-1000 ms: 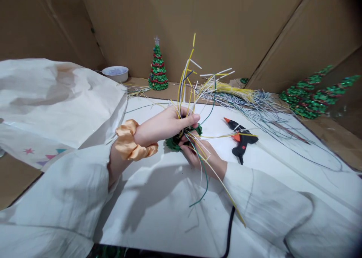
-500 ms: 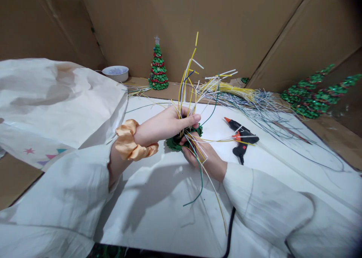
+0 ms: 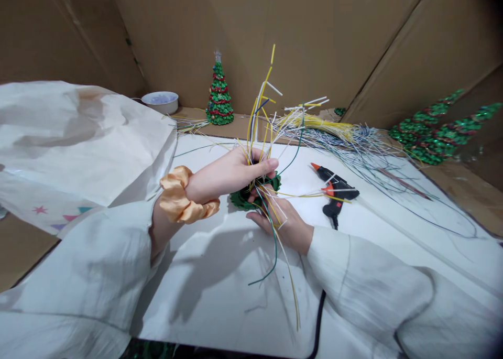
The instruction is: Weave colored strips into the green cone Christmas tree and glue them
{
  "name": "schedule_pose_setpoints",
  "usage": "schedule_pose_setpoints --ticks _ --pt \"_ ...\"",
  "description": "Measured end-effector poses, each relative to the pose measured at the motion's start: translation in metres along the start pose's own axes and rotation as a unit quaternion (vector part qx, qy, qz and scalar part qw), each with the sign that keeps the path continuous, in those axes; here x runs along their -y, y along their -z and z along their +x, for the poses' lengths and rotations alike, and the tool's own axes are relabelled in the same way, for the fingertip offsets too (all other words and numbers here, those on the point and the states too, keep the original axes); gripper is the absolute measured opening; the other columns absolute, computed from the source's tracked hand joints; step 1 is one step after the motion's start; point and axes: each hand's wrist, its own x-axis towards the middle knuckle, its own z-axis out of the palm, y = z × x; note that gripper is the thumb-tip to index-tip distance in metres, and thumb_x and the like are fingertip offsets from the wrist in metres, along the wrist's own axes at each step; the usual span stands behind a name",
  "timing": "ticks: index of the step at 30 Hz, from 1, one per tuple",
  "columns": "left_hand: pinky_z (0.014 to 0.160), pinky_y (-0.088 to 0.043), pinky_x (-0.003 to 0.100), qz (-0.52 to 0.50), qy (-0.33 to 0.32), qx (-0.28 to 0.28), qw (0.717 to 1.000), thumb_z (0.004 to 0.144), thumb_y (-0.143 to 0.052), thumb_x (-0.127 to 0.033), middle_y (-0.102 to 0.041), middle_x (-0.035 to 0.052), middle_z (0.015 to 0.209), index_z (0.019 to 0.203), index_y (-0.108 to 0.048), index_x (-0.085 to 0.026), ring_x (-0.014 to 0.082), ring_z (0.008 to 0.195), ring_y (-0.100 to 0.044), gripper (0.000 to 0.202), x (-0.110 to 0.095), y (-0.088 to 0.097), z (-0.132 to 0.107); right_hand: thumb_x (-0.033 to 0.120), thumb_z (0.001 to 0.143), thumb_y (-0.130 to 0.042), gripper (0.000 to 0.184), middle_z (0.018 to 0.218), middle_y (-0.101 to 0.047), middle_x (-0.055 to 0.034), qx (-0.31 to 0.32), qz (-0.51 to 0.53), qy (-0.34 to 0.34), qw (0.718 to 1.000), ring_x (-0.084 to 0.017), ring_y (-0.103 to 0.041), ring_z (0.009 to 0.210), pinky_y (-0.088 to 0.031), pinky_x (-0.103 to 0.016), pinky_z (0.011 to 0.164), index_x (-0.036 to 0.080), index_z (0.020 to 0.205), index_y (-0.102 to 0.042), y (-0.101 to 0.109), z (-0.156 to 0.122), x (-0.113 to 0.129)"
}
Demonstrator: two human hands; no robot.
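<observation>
My left hand, with an orange scrunchie on its wrist, is closed round a bundle of thin yellow, white, green and blue strands that fan upward. The strands pass through a green scalloped disc held between both hands. Beneath the disc, my right hand grips the lower strand ends, which trail toward me over the white table sheet.
A black and orange glue gun lies right of the hands, its cord running toward me. A heap of loose strands lies behind. A small finished tree, a white bowl, two lying trees and a paper bag surround the sheet.
The lower strand ends have swung to the left and nearer to vertical under my right hand. My right hand's fingers shifted slightly along them. The left hand stayed put.
</observation>
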Motion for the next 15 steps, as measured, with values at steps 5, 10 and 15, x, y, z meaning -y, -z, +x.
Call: schedule_pose_setpoints --ticks 5,10,15 --pt "0.055 -0.045 0.021 0.009 0.014 -0.011 1.0 0.08 -0.051 -0.048 -0.067 0.005 0.082 0.074 -0.059 -0.016 0.0134 0.067 -0.062 0.034 -0.0017 -0.0009 0.0002 0.026 0.087 -0.045 0.016 0.093 -0.056 -0.0076 -0.022 -0.002 0.003 1.0 -0.018 -0.06 0.075 -0.053 -0.032 0.064 0.018 0.101 -0.043 -0.0063 0.001 0.0001" --pt "0.053 -0.043 0.02 0.015 0.02 -0.026 0.999 0.078 -0.052 -0.05 -0.067 0.0043 0.084 0.073 -0.059 -0.016 0.0131 0.067 -0.062 0.034 -0.0026 -0.0016 -0.0011 0.027 0.088 -0.043 0.015 0.092 -0.057 -0.0062 -0.01 -0.029 0.01 0.999 -0.017 -0.061 0.074 -0.052 -0.03 0.062 0.02 0.102 -0.041 -0.0088 0.0031 -0.0036" --pt "0.052 -0.043 0.02 0.016 0.018 -0.025 0.999 0.078 -0.052 -0.051 -0.067 0.0034 0.08 0.073 -0.059 -0.017 0.0121 0.064 -0.061 0.036 -0.0018 -0.0025 -0.0019 0.028 0.089 -0.042 0.022 0.085 -0.058 -0.0057 0.013 -0.051 0.004 0.999 -0.019 -0.062 0.074 -0.051 -0.028 0.057 0.018 0.108 -0.038 -0.0074 0.0055 -0.004"
